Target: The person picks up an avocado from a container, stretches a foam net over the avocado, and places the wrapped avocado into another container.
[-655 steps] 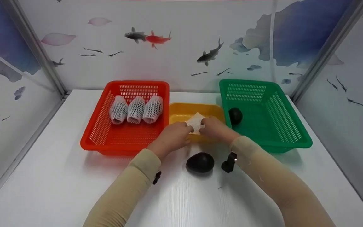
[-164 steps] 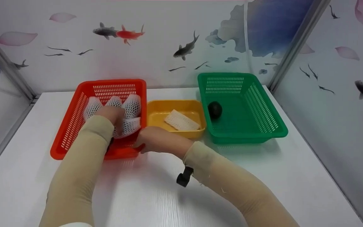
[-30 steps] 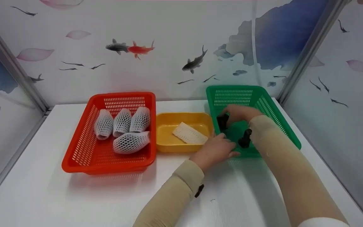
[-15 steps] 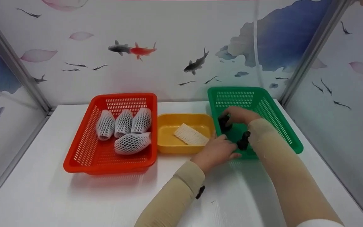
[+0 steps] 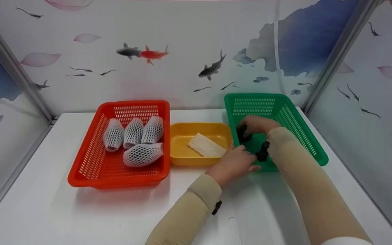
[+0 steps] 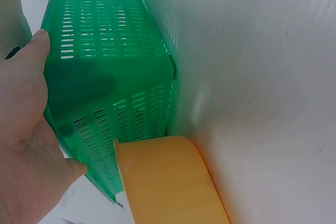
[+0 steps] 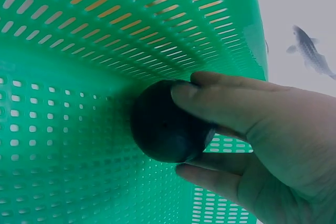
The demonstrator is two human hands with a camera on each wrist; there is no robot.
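Note:
In the head view, my right hand (image 5: 256, 124) reaches into the green basket (image 5: 310, 136), at its left side. The right wrist view shows my thumb and fingers holding a dark, rounded avocado (image 7: 165, 124) close to the basket wall. My left hand (image 5: 233, 163) is at the near left corner of that basket, holding its rim; in the left wrist view the thumb and fingers (image 6: 38, 48) spread along the rim. Four-sided and shallow, the yellow tray (image 5: 179, 160) beside it contains one flat white foam net sleeve (image 5: 205, 145).
At the left, a red basket (image 5: 117, 180) contains several white foam net sleeves (image 5: 113, 134). One filled sleeve (image 5: 143, 154) lies crosswise in front of the others, dark fruit showing through its mesh. A printed wall (image 5: 182, 81) closes off the back of the white table (image 5: 121, 214).
Earlier, an avocado lay on the table, then both hands were at the red basket, where another netted fruit now lies. Both hands are now at the green basket, nearly still over the last second.

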